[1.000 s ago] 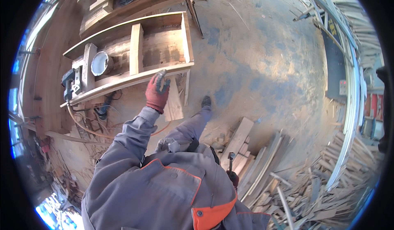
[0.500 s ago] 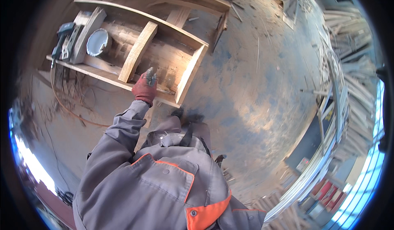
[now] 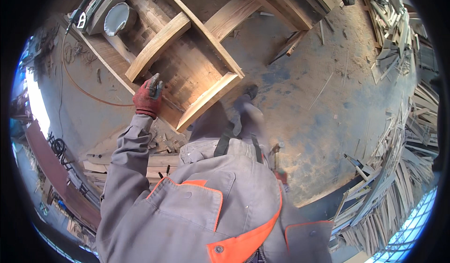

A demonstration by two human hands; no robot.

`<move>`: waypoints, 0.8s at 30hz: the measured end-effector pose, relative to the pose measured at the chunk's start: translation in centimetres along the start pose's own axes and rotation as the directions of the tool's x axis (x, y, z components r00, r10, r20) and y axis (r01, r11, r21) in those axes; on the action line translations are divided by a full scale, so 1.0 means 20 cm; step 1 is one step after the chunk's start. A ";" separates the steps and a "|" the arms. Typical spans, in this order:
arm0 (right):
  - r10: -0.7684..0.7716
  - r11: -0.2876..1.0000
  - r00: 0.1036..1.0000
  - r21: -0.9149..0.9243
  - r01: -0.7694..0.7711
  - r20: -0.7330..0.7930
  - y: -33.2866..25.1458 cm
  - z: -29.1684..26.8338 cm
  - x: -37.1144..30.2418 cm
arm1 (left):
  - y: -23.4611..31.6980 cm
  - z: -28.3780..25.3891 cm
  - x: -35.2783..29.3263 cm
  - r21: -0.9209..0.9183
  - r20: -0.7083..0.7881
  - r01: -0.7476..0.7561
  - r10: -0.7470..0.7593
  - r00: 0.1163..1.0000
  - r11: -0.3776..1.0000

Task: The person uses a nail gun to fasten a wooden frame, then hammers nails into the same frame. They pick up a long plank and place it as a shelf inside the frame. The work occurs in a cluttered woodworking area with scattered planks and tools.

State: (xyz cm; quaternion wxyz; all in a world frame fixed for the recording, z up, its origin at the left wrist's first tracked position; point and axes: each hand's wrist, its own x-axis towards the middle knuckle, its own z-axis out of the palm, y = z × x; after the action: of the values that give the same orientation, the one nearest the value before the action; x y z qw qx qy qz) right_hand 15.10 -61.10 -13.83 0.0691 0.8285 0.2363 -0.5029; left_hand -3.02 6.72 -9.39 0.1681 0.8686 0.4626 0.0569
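My left hand (image 3: 148, 96), in a red glove with grey fingers, is closed over the near side board of a long wooden frame (image 3: 206, 101), close to a crosspiece (image 3: 159, 45). The frame has raised side boards, an end board and a bottom. Beside my right hip a bit of red glove shows, my right hand (image 3: 281, 176), mostly hidden by my jacket. It appears wrapped round the handle of a hammer (image 3: 276, 149), head upward. A white bucket (image 3: 119, 19) stands inside the frame, with a nail gun (image 3: 86, 9) at its far left end.
An air hose (image 3: 70, 73) curves from the nail gun across the floor. Another wooden frame (image 3: 281, 9) lies beyond. Scrap wood (image 3: 408, 169) is heaped along the right, and boards (image 3: 159, 162) lie by my left arm. Sawdust covers parts of the floor.
My view and body have turned, and the frame appears nearer and more slanted. My left hand stays on its side board. The red glove and more of the hammer now show at my right hip.
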 end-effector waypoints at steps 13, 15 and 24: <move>0.423 0.119 0.865 0.930 -0.348 0.270 0.40 -0.98 0.46 | 0.68 -0.01 0.83 -0.385 -0.366 -0.189 0.039 0.930 0.903; 0.454 0.119 0.834 0.906 -0.406 0.314 0.40 -0.99 0.41 | 0.86 0.08 1.12 -0.362 -0.362 -0.273 0.136 0.922 0.891; 0.371 0.601 0.921 0.724 -0.338 0.122 0.30 -0.99 0.30 | 1.36 0.47 2.28 -0.094 -0.035 -0.003 0.000 0.999 0.996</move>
State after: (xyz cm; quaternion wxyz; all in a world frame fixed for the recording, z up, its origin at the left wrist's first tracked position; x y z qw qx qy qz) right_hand 35.96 -57.42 -10.18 -0.1747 0.8260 -0.1526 -0.5137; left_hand 46.53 28.01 -11.35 0.2004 0.8589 0.4618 0.0940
